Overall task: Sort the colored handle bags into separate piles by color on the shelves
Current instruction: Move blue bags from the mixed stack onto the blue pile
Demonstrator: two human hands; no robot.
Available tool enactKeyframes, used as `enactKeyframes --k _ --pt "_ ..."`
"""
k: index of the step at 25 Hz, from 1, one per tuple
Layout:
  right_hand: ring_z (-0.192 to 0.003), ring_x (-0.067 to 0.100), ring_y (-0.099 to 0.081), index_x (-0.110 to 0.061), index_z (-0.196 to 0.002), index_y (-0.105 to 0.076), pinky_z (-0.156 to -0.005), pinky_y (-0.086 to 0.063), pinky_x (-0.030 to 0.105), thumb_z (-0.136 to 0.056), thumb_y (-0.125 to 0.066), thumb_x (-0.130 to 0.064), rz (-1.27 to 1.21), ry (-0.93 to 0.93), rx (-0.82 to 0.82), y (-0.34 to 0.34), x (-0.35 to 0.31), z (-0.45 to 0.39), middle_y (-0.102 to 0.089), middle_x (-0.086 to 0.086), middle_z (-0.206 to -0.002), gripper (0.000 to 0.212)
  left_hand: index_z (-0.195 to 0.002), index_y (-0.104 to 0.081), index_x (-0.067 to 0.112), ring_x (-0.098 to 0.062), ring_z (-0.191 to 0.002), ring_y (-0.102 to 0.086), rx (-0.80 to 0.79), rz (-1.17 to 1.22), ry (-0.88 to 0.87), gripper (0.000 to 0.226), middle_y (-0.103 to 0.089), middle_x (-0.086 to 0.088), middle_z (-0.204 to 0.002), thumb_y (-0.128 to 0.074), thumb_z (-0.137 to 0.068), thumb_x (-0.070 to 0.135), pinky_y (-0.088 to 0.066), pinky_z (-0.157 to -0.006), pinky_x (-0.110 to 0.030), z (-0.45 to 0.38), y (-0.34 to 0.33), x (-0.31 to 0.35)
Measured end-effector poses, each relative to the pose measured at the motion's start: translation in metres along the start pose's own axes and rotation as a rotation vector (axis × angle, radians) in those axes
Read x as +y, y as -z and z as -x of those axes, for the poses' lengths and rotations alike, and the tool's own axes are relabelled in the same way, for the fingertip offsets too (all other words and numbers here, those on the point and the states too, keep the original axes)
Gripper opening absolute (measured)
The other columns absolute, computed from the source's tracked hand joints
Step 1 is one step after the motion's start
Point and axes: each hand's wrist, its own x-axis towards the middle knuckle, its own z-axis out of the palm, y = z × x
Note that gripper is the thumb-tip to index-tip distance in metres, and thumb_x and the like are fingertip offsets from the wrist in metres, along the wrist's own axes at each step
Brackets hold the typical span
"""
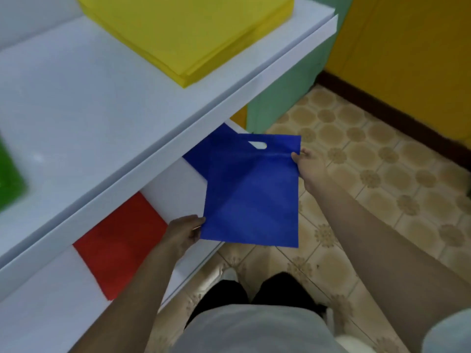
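A blue handle bag point(251, 192) is held flat in the air in front of the lower shelf point(175, 182). My left hand point(184, 231) pinches its lower left corner. My right hand point(309, 163) pinches its upper right edge near the handle cut-out. Behind it a blue pile point(201, 151) lies on the lower shelf, partly hidden under the upper shelf point(76, 98). A red pile point(119, 240) lies further left on the lower shelf. A yellow pile point(183, 29) sits on the upper shelf, and a green pile point(10, 174) shows at its left edge.
The upper shelf's front edge overhangs the lower one. A pale green cabinet point(285, 85) stands at the shelves' right end, with a yellow wall point(407, 52) beyond. Patterned floor tiles point(369, 174) spread to the right. My legs and feet are below.
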Motion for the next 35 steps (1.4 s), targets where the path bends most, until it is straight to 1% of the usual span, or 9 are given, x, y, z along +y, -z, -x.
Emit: enactKeyframes --k 8,13,17,19,22,25,28,31,35 --pt "-0.11 0.032 -0.06 -0.001 -0.124 -0.057 -0.094 -0.052 0.046 -0.098 -0.053 -0.014 0.158 -0.064 -0.358 -0.075 -0.006 -0.158 -0.06 0.015 -0.124 0.029 -0.107 -0.064 0.013 -0.022 -0.089 -0.072 0.098 0.025 0.063 0.03 -0.073 -0.009 -0.102 -0.056 -0.096 0.039 -0.05 -0.069 -0.028 -0.062 -0.06 -0.001" --pt "-0.12 0.03 -0.054 0.0 -0.133 -0.049 -0.099 -0.047 0.043 -0.098 -0.049 -0.038 0.372 -0.099 -0.608 -0.112 0.0 -0.24 -0.055 0.015 -0.131 0.051 -0.103 -0.061 0.002 -0.022 -0.079 -0.073 0.267 0.152 0.021 0.012 -0.074 -0.016 -0.095 -0.052 -0.096 0.003 -0.049 -0.066 -0.026 -0.121 -0.134 -0.019" --pt "-0.119 0.03 -0.05 -0.005 -0.145 -0.033 -0.098 -0.044 0.034 -0.094 -0.039 -0.059 1.052 0.065 -0.61 -0.069 0.043 -0.262 -0.045 0.012 -0.142 0.075 -0.107 -0.053 -0.005 -0.028 -0.08 -0.073 0.332 0.547 0.107 0.014 -0.073 -0.019 -0.079 -0.045 -0.096 -0.005 -0.06 -0.079 -0.035 -0.156 -0.175 -0.019" --pt "-0.088 0.024 -0.061 -0.001 -0.126 -0.052 -0.07 -0.051 0.021 -0.097 -0.044 -0.049 1.04 0.041 -0.578 -0.049 0.065 -0.26 -0.061 0.01 -0.106 0.057 -0.108 -0.052 -0.004 -0.029 -0.08 -0.072 0.317 0.608 0.096 0.014 -0.073 -0.019 -0.082 -0.044 -0.096 -0.006 -0.06 -0.076 -0.036 -0.162 -0.185 -0.015" --pt "-0.071 0.025 -0.067 -0.002 -0.088 -0.059 -0.07 -0.058 0.028 -0.095 -0.054 -0.038 0.766 -0.127 -0.513 -0.048 0.089 -0.263 -0.065 0.014 -0.08 0.037 -0.11 -0.053 -0.003 -0.03 -0.082 -0.073 0.339 0.422 0.068 0.017 -0.072 -0.021 -0.091 -0.045 -0.095 -0.004 -0.061 -0.073 -0.035 -0.171 -0.184 -0.002" --pt "-0.069 0.02 -0.067 -0.003 -0.079 -0.057 -0.08 -0.058 0.032 -0.093 -0.062 -0.024 0.438 -0.334 -0.385 -0.065 0.085 -0.27 -0.067 0.011 -0.079 0.026 -0.104 -0.054 -0.005 -0.025 -0.065 -0.072 0.406 0.294 0.06 0.011 -0.072 -0.019 -0.079 -0.049 -0.095 -0.002 -0.061 -0.058 -0.031 -0.18 -0.176 0.011" --pt "-0.062 0.014 -0.062 -0.002 -0.078 -0.058 -0.074 -0.055 0.027 -0.093 -0.062 -0.02 0.46 -0.324 -0.399 -0.071 0.083 -0.277 -0.063 0.007 -0.072 0.023 -0.101 -0.056 -0.007 -0.02 -0.053 -0.069 0.453 0.191 0.062 0.014 -0.069 -0.017 -0.069 -0.055 -0.094 0.004 -0.058 -0.052 -0.026 -0.19 -0.165 0.021" --pt "-0.09 0.024 -0.063 0.0 -0.122 -0.054 -0.078 -0.052 0.03 -0.091 -0.062 -0.025 0.756 -0.027 -0.503 -0.071 0.09 -0.281 -0.061 0.01 -0.1 0.04 -0.107 -0.06 -0.005 -0.021 -0.057 -0.068 0.566 -0.222 0.108 0.045 -0.068 -0.014 -0.073 -0.068 -0.088 0.035 -0.06 -0.061 -0.03 -0.199 -0.147 0.02" --pt "-0.113 0.03 -0.051 -0.011 -0.134 -0.04 -0.091 -0.048 0.036 -0.087 -0.064 -0.032 1.099 0.463 -0.625 -0.07 0.101 -0.276 -0.05 0.013 -0.125 0.057 -0.138 -0.034 0.008 -0.032 -0.117 -0.052 0.708 -0.739 0.012 0.092 -0.046 -0.015 -0.128 -0.074 -0.073 0.06 -0.05 -0.093 -0.042 -0.202 -0.145 0.005"
